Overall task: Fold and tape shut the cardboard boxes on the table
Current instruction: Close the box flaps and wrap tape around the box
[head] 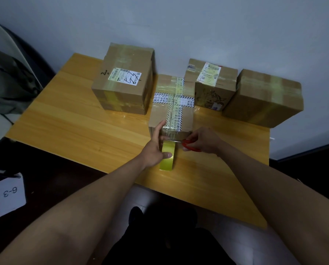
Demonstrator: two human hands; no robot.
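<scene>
Four cardboard boxes stand on the wooden table [68, 131], and the one being worked on, the middle box [172, 109] wrapped in printed black-and-white warning tape, sits just beyond the fingertips of both hands. The left hand [156, 148] holds a yellow tape roll [167, 155] upright on its edge: the thumb lies curled across the roll's near face, while the index finger [160, 129] stretches straight forward and presses against the box's near left corner. The other left fingers are hidden behind the roll, so how they lie cannot be told. A short strip of tape runs from the roll up to the box's front face, just past the thumb. The right hand [202, 140] is curled around the red handles of a pair of scissors [188, 145], fingers bent through and over the loops; the metal blades point left toward the left hand's fingers and reach the tape between roll and box. Whether the blades are apart or together is too small to judge. Farther beyond the fingers, a taller labelled box [123, 87] stands to the left, a box with a printed drawing [211, 87] to the right, and a tape-banded box [263, 98] farthest right.
</scene>
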